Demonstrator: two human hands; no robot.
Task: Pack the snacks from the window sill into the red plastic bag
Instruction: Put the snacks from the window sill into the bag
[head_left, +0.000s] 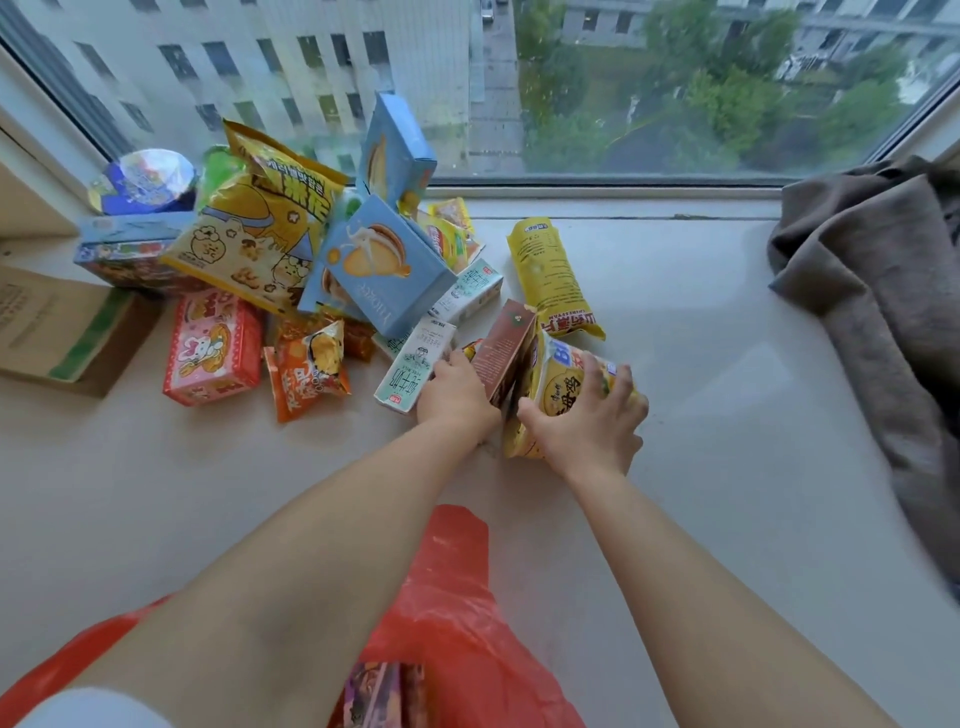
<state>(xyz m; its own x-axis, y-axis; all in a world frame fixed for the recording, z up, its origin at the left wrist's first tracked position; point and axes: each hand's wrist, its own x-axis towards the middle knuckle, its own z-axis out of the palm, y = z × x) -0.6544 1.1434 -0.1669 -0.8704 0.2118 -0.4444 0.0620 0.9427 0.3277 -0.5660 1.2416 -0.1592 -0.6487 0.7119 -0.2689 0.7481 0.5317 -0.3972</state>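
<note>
Snacks (291, 270) lie heaped on the window sill (701, 395) against the glass: a yellow popcorn bag (249, 234), pale blue biscuit boxes (379, 265), a pink box (210, 345), orange packets (306, 371), milk cartons (410, 371) and a yellow tube pack (553, 275) lying a little apart. The left hand (457, 395) curls round a brown carton (506, 351), and the right hand (592, 415) grips a yellow noodle packet (558, 384) just beside it; both items are tilted and touching. The red plastic bag (457, 613) sits low in front, between the forearms, with something printed already inside. Its mouth looks slack and partly collapsed, so with both hands full nothing holds it open, and either item could catch on the rim or slide off the sill edge. Pulling the carton may also nudge the milk carton touching it.
</note>
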